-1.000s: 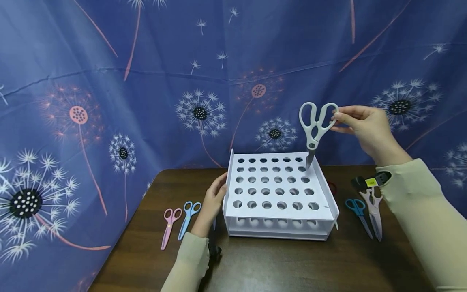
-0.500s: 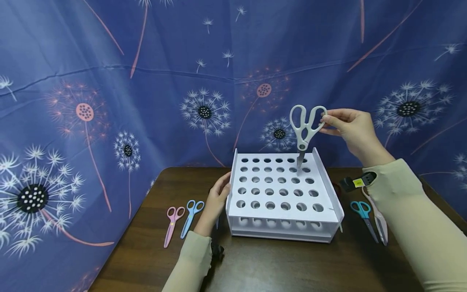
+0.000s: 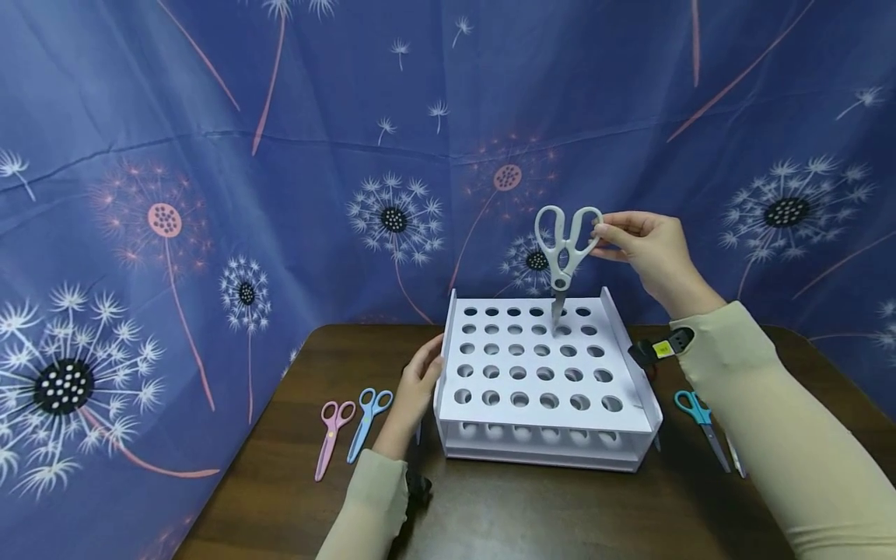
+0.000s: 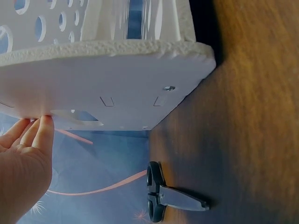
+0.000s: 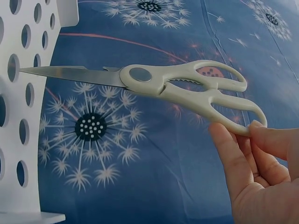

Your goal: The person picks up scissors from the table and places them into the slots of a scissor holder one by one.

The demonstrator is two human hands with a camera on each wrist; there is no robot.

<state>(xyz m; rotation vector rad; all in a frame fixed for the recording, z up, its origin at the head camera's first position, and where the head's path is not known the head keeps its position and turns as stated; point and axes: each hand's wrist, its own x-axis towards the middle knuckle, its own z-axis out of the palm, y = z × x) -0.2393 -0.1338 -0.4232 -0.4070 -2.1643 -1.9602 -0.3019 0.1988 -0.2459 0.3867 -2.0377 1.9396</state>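
Observation:
My right hand [image 3: 654,253] pinches one handle loop of white kitchen scissors [image 5: 142,77] between thumb and fingers. They hang blades down over the white rack [image 3: 546,420], whose top panel has rows of round holes. In the right wrist view the blade tip overlaps a hole near the panel's edge. My left hand [image 3: 411,393] rests at the rack's left side; in the left wrist view its straight fingertips [image 4: 46,123] touch the side panel. Black-handled scissors [image 4: 159,198] lie on the table beside that panel, mostly hidden in the head view.
Pink scissors [image 3: 329,443] and light blue scissors [image 3: 365,428] lie on the wooden table [image 3: 532,513] to the left. Teal-handled scissors [image 3: 703,424] lie right of the rack, near a pale pair [image 3: 736,459] mostly covered by my right sleeve. A blue patterned cloth [image 3: 315,233] hangs behind.
My right hand has carried the white kitchen scissors leftward across the back of the rack, blades still pointing down. My left hand stays at the rack's side.

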